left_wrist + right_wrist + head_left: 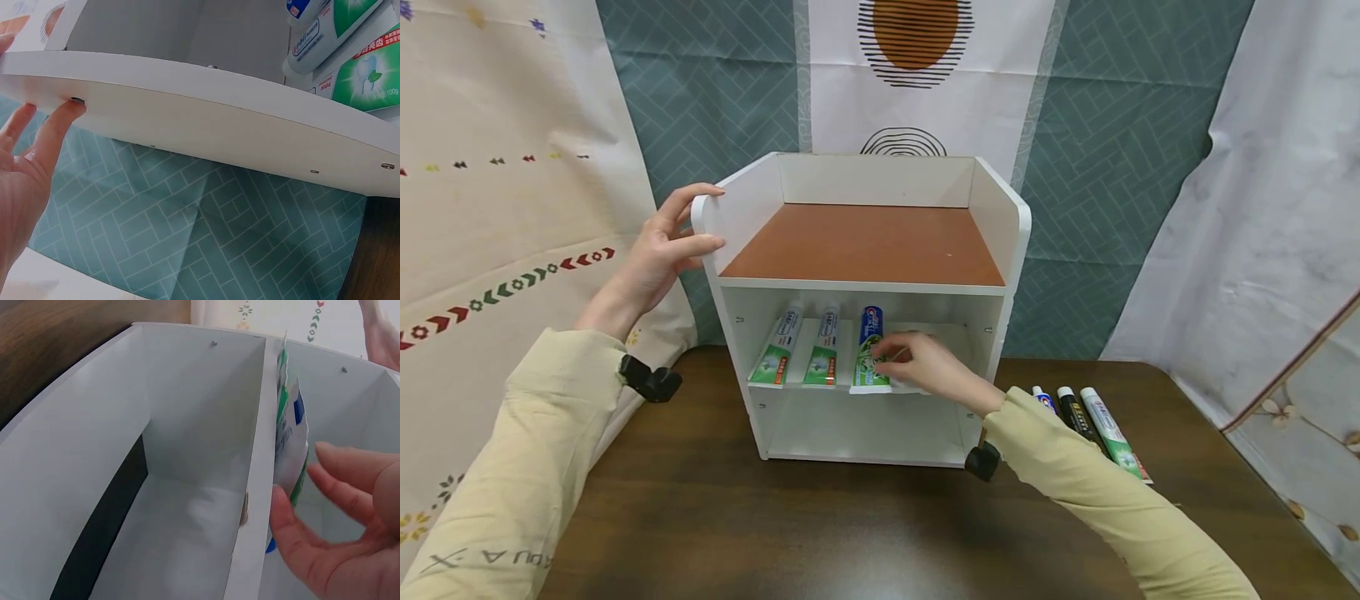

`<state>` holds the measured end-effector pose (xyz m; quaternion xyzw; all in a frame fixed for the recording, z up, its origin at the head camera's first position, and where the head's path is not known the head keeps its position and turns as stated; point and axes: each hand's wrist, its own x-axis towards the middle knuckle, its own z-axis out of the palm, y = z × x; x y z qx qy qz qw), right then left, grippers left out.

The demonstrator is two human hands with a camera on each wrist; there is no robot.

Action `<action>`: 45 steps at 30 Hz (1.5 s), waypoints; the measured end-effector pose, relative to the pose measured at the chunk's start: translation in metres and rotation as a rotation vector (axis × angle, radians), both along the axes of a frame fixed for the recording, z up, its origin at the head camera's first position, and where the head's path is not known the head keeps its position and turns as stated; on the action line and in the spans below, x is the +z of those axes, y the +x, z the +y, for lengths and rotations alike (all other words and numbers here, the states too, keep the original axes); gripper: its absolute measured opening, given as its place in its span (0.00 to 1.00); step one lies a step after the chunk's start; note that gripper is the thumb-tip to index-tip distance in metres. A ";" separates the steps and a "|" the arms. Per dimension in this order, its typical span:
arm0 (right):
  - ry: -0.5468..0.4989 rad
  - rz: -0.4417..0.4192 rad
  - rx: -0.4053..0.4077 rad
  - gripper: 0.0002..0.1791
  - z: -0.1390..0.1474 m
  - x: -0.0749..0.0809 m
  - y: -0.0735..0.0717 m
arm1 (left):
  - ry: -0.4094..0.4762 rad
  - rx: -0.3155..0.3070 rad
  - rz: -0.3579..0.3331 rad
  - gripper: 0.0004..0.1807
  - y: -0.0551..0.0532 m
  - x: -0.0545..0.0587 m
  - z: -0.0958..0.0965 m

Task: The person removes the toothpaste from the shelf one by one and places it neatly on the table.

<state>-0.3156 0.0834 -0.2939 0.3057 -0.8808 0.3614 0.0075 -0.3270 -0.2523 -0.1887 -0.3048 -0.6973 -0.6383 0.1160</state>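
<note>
A small white shelf unit [741, 333] with a brown top board stands on the table. My left hand [651, 258] grips the rounded upper edge of its left side panel [206, 112]. On the middle shelf, two white-and-green toothpaste tubes [779, 346] [824, 346] lie side by side at the left. Right of them lies a blue-and-green toothpaste tube [871, 325], its flat end at the shelf's front edge. My right hand [928, 364] is beside this tube, fingers and thumb spread with a gap. In the right wrist view, the thumb [284, 512] is close to the shelf edge.
On the table right of the unit lie a blue-and-white tube [1043, 398], a black tube [1077, 415] and a white-and-green tube [1112, 433], close to my right sleeve. Patterned cloths [715, 92] hang behind and at both sides of the brown table [850, 533].
</note>
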 end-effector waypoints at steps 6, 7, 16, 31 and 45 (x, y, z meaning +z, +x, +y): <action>-0.024 -0.095 -0.042 0.11 -0.010 0.000 -0.001 | 0.012 -0.010 -0.004 0.26 -0.001 0.000 0.002; -0.025 -0.109 -0.049 0.11 -0.011 0.001 -0.001 | 0.013 -0.012 -0.003 0.26 -0.001 0.000 0.002; 0.001 -0.224 -0.130 0.13 -0.026 0.009 -0.005 | 0.022 -0.004 -0.002 0.26 0.000 0.000 0.002; -0.257 -0.489 -0.070 0.17 -0.006 0.010 -0.006 | 0.020 -0.013 0.001 0.26 0.001 0.001 0.003; -0.344 -0.589 0.094 0.19 0.033 0.002 0.017 | 0.011 -0.009 0.010 0.26 0.000 0.000 0.003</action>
